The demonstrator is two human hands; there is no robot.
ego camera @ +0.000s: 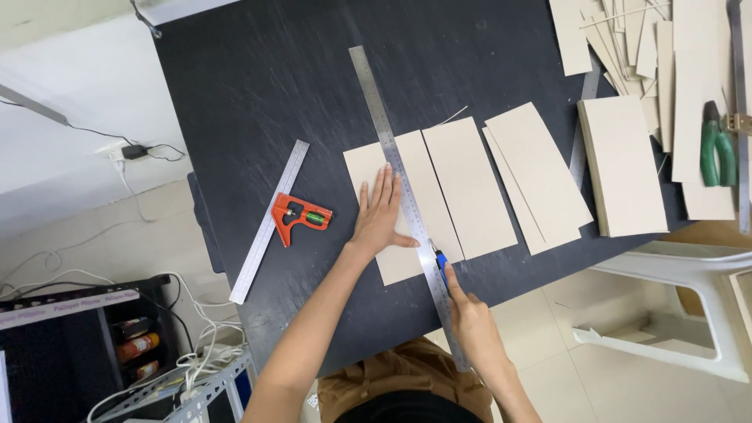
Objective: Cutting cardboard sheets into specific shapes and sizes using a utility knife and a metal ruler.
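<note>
Looking at the head view, the only one I have: left hand [380, 215] lies flat and open, fingers spread, pressing on a long steel ruler [403, 196] and the pale grey cardboard sheet [374, 168] under it. Ruler runs diagonally across the black desk [258, 86], from the far side down toward the body, its near end passing over the desk edge.

Right hand [470, 313] is closed around a blue-handled utility knife [439, 262]. Blade tip sits against the ruler's right edge, near the sheet's near edge. Hand itself is past the desk edge, over the lap.

Just right of the ruler, a second cardboard panel [470, 184] lies beside the first, edges touching or nearly so; can't tell which. Further right, two overlapping cardboard panels [540, 176], slightly tilted. Then a thicker stack of cardboard panels [623, 164] near the right desk edge, with loose cardboard offcuts [627, 39] behind it.

Left of the work: an orange-headed combination square [300, 215] with its steel blade angled across the desk, well apart from the left hand.

Far right: green-handled pliers [717, 149] lying on cardboard.
</note>
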